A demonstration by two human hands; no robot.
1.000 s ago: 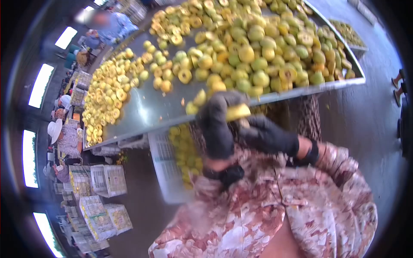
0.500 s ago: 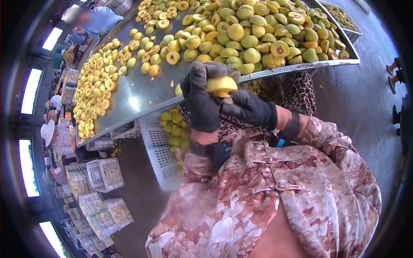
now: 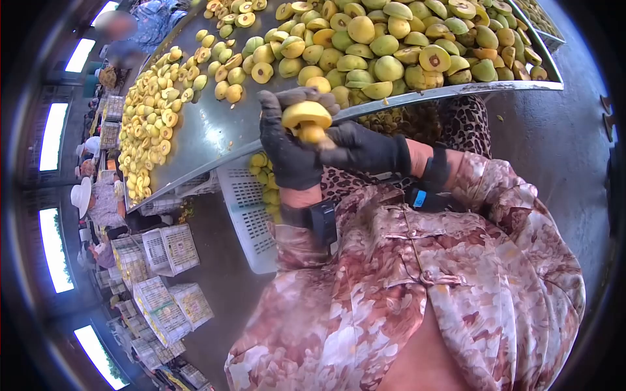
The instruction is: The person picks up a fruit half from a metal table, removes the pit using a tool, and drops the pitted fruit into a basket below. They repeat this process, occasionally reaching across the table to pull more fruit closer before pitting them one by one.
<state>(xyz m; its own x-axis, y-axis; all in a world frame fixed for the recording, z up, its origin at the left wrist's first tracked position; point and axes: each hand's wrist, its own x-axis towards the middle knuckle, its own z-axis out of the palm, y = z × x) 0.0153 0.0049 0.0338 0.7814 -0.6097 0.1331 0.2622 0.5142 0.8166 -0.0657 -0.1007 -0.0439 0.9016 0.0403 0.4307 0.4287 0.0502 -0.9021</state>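
Note:
My left hand (image 3: pixel 287 140), in a dark glove, cups a cut yellow peach (image 3: pixel 306 115), its fingers curled behind it. Under the peach's rim, a rounded yellow-orange piece (image 3: pixel 312 134) shows between the hands. My right hand (image 3: pixel 368 148), also gloved, is closed beside that piece; its fingertips are blurred, and what they grip is hidden. Both hands are at the near edge of a metal table (image 3: pixel 218 130). A big heap of greenish-yellow peach halves (image 3: pixel 385 49) lies just beyond them, and smaller yellow halves (image 3: pixel 147 137) lie along the table's left side.
Below the table edge stands a white plastic crate (image 3: pixel 244 208) with yellow fruit beside it. Stacked crates (image 3: pixel 171 251) fill the floor at left, where a person in a white hat (image 3: pixel 81 195) works. Another person in blue (image 3: pixel 153 26) is at the table's far end.
Both hands and the peach have shifted left. My left fingers have loosened and show more of the peach, and the piece beneath it is now more visible. The whole view has shifted slightly.

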